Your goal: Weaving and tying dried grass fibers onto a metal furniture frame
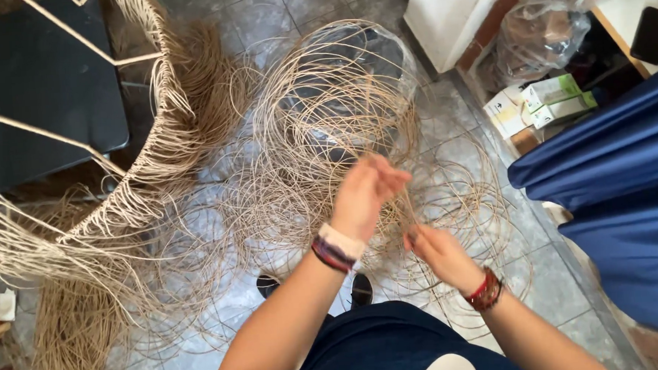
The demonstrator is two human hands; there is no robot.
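A person stood over a loose tangle of pale cane strands (341, 124) spread on a grey tiled floor (260, 16); this tangle serves as the landmark. The left hand (367, 190) was raised at the tangle's near edge, fingers drawn together as if pinching a strand, though motion blur hid the contact; the right hand (441, 254), nearer the body than the tangle, was curled closed on thin strands running up towards the left. The step in hand seemed to be separating a single strand from the mass; the next move would likely call for a slow, steady pull so the loops did not knot. Left of the tangle stood a wire frame (74, 41) partly wrapped in woven cane, cut off by the picture's edge; right of it hung blue cloth (622, 185); beyond that, small boxes (542, 102), their contents unclear.
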